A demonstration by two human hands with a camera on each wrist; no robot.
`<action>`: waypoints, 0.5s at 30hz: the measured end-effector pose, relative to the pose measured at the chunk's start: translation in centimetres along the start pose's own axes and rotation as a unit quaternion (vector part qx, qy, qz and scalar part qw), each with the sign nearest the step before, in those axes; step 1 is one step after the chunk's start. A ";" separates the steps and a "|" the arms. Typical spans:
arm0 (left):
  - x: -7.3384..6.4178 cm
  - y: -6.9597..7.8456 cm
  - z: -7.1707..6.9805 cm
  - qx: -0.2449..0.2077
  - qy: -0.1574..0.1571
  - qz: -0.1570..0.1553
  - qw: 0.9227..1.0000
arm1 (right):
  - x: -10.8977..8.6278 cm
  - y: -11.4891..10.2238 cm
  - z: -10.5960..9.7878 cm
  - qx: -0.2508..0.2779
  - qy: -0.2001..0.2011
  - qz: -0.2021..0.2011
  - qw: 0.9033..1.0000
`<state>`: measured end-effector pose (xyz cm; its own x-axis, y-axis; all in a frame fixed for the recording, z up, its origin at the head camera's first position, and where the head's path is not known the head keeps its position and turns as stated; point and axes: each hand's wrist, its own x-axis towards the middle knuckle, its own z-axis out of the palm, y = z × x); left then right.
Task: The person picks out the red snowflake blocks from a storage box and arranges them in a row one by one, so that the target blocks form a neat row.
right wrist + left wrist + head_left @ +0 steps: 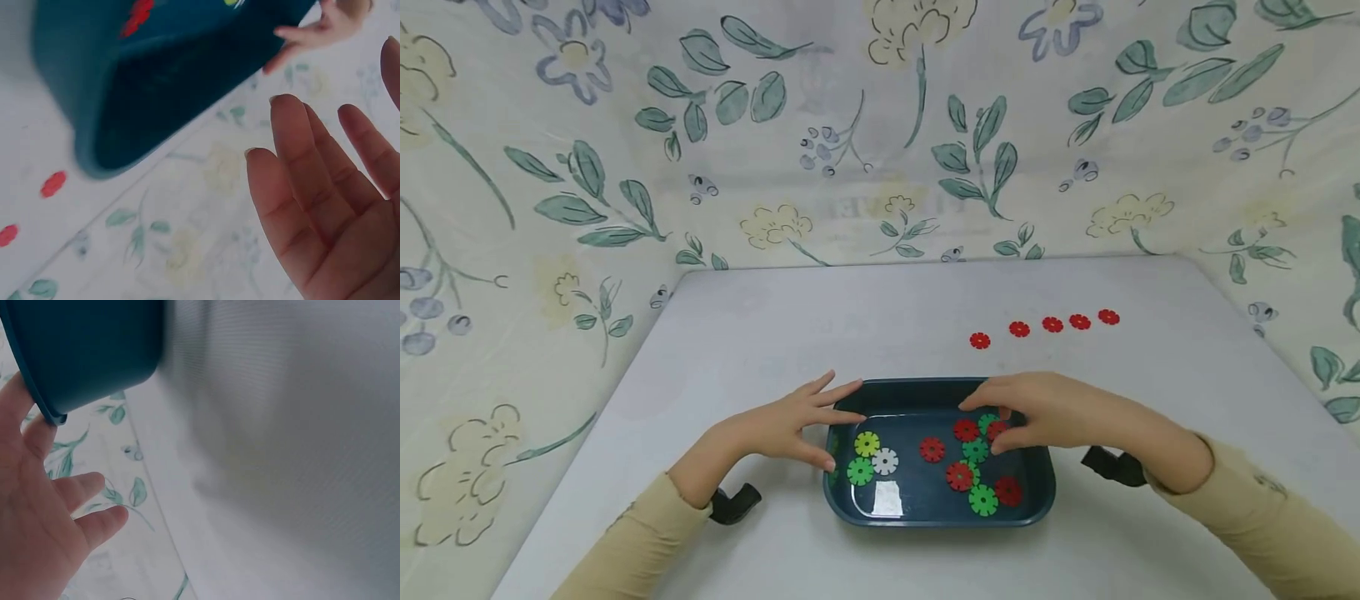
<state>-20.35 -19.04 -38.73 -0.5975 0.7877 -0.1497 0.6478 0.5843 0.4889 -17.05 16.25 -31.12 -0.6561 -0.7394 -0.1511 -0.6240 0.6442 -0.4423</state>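
A dark blue tray [940,523] holds several flower-shaped discs with notched edges. Red ones, such as the disc [932,450], lie mid-tray and to the right among green discs [983,500]. On the left are a yellow disc [867,443], a white disc [885,461] and a green disc [860,472]. My left hand [793,421] touches the tray's left rim with spread fingers; the left wrist view shows fingertips at the rim. Over the right end hangs my right hand [1037,408], its fingers apart above the discs. Nothing is seen held in the right wrist view.
Behind the tray, several red discs [1052,325] form a loose row on the white table [775,325]. Floral cloth [850,183] hangs at the back and sides. A black strap end [735,504] sticks out at the left wrist, another [1112,467] at the right.
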 end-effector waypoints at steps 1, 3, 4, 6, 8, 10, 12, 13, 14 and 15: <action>0.0 0.0 0.0 -0.007 0.000 0.001 1.000 | 0.9 -0.4 0.1 -0.010 -0.012 -0.004 1.000; -0.1 -0.1 0.1 -0.019 0.001 0.004 1.000 | 2.9 -1.0 0.4 -0.033 -0.040 -0.008 0.999; -0.1 -0.2 0.1 -0.022 0.002 0.006 1.000 | 3.9 -1.2 0.8 -0.045 -0.056 -0.007 0.997; -0.1 -0.3 0.2 -0.028 0.003 0.006 1.000 | 5.8 -1.5 1.6 -0.073 -0.085 -0.007 0.994; -0.1 -0.4 0.2 -0.031 0.003 0.008 0.999 | 7.5 -1.7 2.6 -0.097 -0.116 -0.004 0.989; 0.0 -0.5 0.2 -0.033 0.003 0.008 0.999 | 8.8 -1.5 3.5 -0.116 -0.142 -0.005 0.983; 0.0 -0.3 0.2 -0.037 0.002 0.006 0.999 | 9.9 -1.1 4.3 -0.123 -0.167 -0.011 0.978; 0.0 -0.4 0.2 -0.036 0.001 0.007 0.999 | 10.3 -0.9 4.6 -0.126 -0.180 -0.015 0.975; 0.1 -0.4 0.2 -0.036 0.001 0.007 0.999 | 10.7 -0.6 4.9 -0.130 -0.192 -0.020 0.972; 0.1 -0.3 0.2 -0.036 0.001 0.007 0.999 | 11.0 -0.3 5.1 -0.136 -0.203 -0.025 0.969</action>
<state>-20.49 -19.12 -39.09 -0.5896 0.7954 -0.1405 0.6208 0.5576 0.5511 -21.86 6.94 -37.16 -0.4359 -0.7511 -0.4958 -0.7755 0.5931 -0.2166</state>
